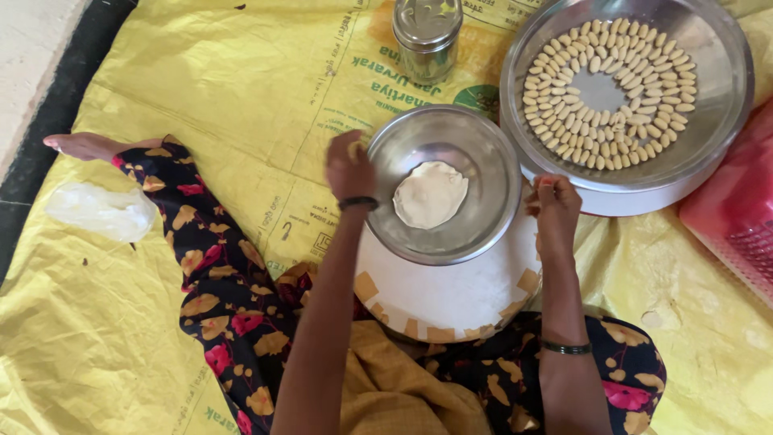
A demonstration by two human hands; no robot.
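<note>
I sit cross-legged on a yellow sheet. A steel bowl [483, 153] rests on a white round board [451, 298] in my lap and holds a flat disc of pale dough [430, 194]. My left hand [348, 167] hovers at the bowl's left rim, fingers closed around a small piece of dough. At the bowl's right rim, my right hand [552, 203] pinches something small between its fingertips. A large steel tray [713, 121] at the upper right holds several small oval dough pieces [644, 68] laid in rings.
A lidded steel container [427, 36] stands beyond the bowl. A crumpled clear plastic bag [101, 211] lies on the sheet at the left, near my bare foot [84, 146]. A red basket [733, 217] sits at the right edge. The yellow sheet [225, 72] covers the floor.
</note>
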